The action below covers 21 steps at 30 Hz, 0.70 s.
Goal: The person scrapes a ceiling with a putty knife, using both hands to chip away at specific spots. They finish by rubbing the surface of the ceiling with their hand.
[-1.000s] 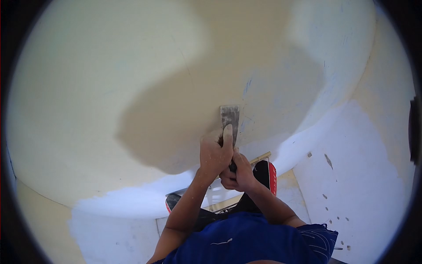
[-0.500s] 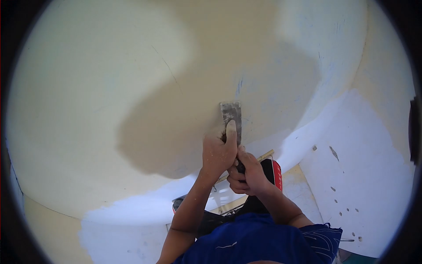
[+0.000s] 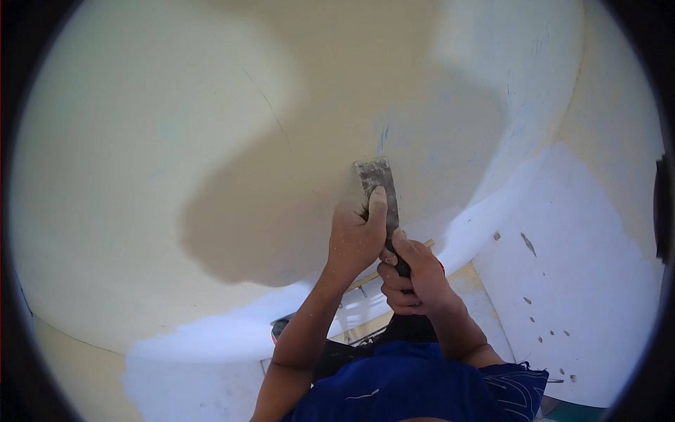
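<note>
Scraper (image 3: 392, 207), one, dark: blade end up, at the wall (image 3: 211, 141), above its white lower edge; contact cannot be told. Left hand (image 3: 357, 238): clamped on the blade, thumb along its face. Right hand (image 3: 427, 276): fingers wrapped round the handle. Blue marks (image 3: 383, 137): just above the blade.

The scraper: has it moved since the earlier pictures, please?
Yes. The scraper has shifted up and to the right in the view, closer to the blue marks just above its blade.
</note>
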### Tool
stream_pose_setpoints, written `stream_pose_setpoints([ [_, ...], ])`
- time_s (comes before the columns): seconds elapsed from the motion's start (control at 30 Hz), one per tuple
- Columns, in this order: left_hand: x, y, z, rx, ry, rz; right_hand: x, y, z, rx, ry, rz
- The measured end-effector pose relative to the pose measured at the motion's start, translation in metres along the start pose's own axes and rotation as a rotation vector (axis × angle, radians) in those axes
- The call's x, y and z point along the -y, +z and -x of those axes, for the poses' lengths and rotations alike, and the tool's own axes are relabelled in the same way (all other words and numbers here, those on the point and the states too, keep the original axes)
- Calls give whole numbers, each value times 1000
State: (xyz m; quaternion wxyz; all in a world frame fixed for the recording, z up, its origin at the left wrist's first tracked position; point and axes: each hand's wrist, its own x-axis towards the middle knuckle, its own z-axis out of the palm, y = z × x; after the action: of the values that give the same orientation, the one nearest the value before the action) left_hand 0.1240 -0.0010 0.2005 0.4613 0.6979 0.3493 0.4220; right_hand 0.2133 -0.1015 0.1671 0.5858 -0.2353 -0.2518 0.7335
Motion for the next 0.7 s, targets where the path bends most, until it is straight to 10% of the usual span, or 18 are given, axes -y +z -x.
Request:
stream_pose_setpoints([
  [0.7,3,9,-15,-59,72,-34,9,-2,-12,-58,-86,69],
])
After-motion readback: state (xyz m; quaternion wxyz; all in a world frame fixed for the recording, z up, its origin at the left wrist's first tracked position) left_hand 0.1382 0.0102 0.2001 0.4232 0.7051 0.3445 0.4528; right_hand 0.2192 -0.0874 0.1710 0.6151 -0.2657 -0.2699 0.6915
